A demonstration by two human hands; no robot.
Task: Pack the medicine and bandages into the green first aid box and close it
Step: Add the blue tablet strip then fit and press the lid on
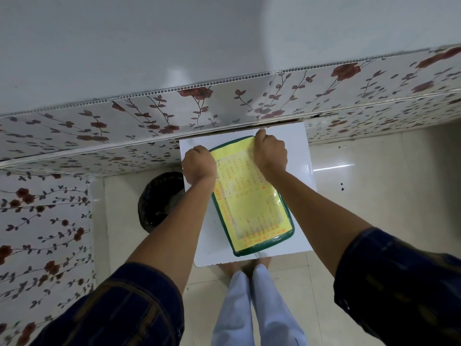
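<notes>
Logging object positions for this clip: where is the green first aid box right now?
In the head view the green first aid box lies centre frame on the white board, between the left hand and right hand at its far end.

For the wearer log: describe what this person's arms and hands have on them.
Both hands, the left hand and the right hand, are bare: no gloves, and no rings or watch that this view shows. The forearms are uncovered. Each arm wears a dark navy sleeve, the left sleeve and the right sleeve, ending near the elbow, with faint brownish check lines in the fabric.
</notes>
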